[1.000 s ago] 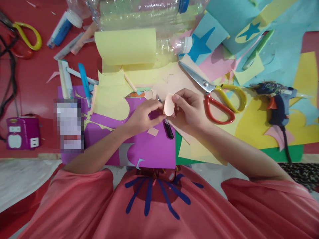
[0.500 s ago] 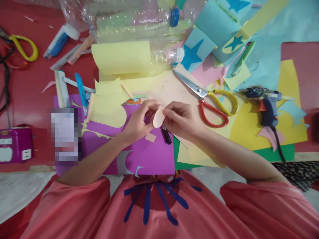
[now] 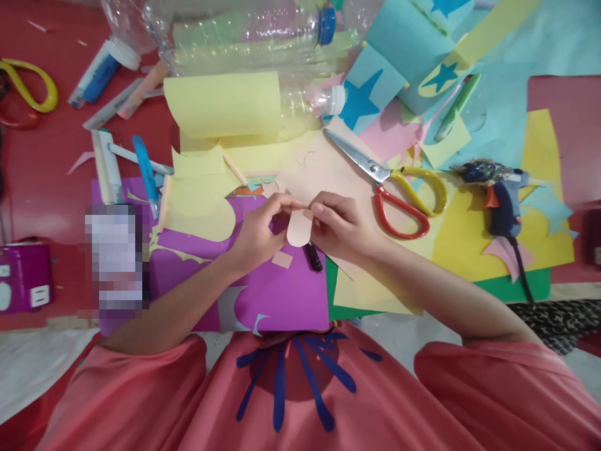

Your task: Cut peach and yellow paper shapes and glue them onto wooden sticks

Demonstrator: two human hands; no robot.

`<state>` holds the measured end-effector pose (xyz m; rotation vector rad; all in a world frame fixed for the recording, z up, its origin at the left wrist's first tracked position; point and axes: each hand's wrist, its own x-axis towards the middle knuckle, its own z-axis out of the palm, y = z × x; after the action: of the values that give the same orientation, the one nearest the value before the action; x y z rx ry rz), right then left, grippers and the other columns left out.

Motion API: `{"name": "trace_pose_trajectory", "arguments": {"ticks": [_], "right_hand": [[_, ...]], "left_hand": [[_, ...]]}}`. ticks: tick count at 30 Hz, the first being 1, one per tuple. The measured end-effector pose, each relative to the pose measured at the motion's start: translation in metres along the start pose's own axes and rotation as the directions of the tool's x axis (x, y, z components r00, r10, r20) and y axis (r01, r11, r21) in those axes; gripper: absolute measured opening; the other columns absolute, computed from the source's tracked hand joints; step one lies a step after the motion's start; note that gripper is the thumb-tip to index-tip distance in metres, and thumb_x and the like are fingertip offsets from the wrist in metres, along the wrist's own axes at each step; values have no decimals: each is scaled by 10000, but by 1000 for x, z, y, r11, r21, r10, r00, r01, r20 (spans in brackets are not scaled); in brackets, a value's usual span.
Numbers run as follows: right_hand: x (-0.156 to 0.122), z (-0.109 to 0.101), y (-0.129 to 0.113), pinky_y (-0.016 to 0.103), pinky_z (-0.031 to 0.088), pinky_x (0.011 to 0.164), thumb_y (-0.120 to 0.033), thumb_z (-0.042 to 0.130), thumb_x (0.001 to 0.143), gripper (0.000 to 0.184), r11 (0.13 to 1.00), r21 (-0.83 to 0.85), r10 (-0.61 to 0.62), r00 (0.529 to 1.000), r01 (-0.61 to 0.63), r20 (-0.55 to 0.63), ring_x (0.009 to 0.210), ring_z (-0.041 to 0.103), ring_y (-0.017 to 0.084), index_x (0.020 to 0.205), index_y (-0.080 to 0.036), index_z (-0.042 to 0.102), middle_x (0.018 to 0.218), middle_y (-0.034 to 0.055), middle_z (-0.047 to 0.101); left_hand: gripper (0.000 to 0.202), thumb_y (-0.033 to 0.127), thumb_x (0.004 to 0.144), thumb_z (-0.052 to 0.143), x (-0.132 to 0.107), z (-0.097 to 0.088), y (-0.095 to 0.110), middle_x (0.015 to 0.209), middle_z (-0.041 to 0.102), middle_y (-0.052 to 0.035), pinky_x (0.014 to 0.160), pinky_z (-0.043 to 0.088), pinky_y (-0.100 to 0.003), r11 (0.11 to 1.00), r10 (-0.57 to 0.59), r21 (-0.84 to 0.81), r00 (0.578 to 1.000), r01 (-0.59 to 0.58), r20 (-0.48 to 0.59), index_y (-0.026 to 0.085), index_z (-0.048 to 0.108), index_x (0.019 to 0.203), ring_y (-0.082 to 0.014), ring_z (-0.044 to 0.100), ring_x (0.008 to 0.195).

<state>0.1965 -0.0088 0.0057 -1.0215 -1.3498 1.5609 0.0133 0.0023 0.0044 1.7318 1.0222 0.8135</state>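
Observation:
Between my two hands is a small pale pink paper piece [image 3: 299,229] with a rounded lower end. My left hand [image 3: 268,224] pinches its upper left edge, and my right hand [image 3: 337,224] grips its upper right side between thumb and fingers. Just below lies a black pen [image 3: 312,257] on the purple paper [image 3: 286,300], partly hidden by my right hand. A little scrap of pale pink paper [image 3: 282,260] rests left of the pen. To the right of my hands lie scissors [image 3: 382,181] with one red and one yellow handle, their blades pointing up and left.
A glue gun [image 3: 504,194] lies on yellow paper at the right. Clear plastic bottles [image 3: 248,34] and a yellow paper roll [image 3: 223,105] lie at the back. Blue star-decorated paper [image 3: 364,94] is behind the scissors. A blurred phone [image 3: 117,257] and a blue cutter [image 3: 145,172] are at left.
The pink paper piece has turned from a slant to nearly upright, its rounded end pointing down. Both hands still hold it. The view has shifted slightly.

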Motion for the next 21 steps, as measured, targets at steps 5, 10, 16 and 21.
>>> {"name": "trace_pose_trajectory", "arguments": {"ticks": [5, 10, 16, 21], "right_hand": [[0, 3, 4, 220, 420, 560, -187, 598, 843, 163, 999, 34, -41, 999, 41, -13, 648, 571, 83, 997, -204, 547, 751, -30, 626], [-3, 9, 9, 208, 416, 546, -169, 648, 820, 197, 995, -84, -59, 991, 48, -124, 618, 564, 64, 998, -203, 571, 772, -36, 637], [-4, 7, 7, 217, 437, 550, -237, 669, 835, 108, 993, -120, -22, 988, 4, -151, 603, 585, 69, 912, -190, 611, 749, -28, 650], [-4, 5, 7, 232, 423, 555, -244, 653, 842, 93, 991, -131, -12, 989, -7, -145, 604, 569, 77, 899, -181, 614, 740, -24, 636]], "left_hand": [[290, 464, 826, 678, 4, -2, -3, 845, 701, -2, 685, 524, -239, 999, -30, 18, 996, 32, -80, 207, 569, 904, -123, 667, 760], [223, 409, 846, 667, 4, -2, -2, 839, 704, -1, 689, 528, -238, 1000, -13, 23, 998, 15, -69, 202, 588, 871, -118, 657, 743], [278, 457, 849, 666, 4, -1, 1, 772, 715, 2, 629, 523, -192, 999, 34, 1, 997, -34, -76, 186, 610, 826, -95, 660, 680], [346, 533, 873, 602, 4, -2, 3, 785, 724, -6, 649, 534, -204, 1000, 3, 27, 998, -1, -69, 191, 626, 820, -105, 672, 707]]}}
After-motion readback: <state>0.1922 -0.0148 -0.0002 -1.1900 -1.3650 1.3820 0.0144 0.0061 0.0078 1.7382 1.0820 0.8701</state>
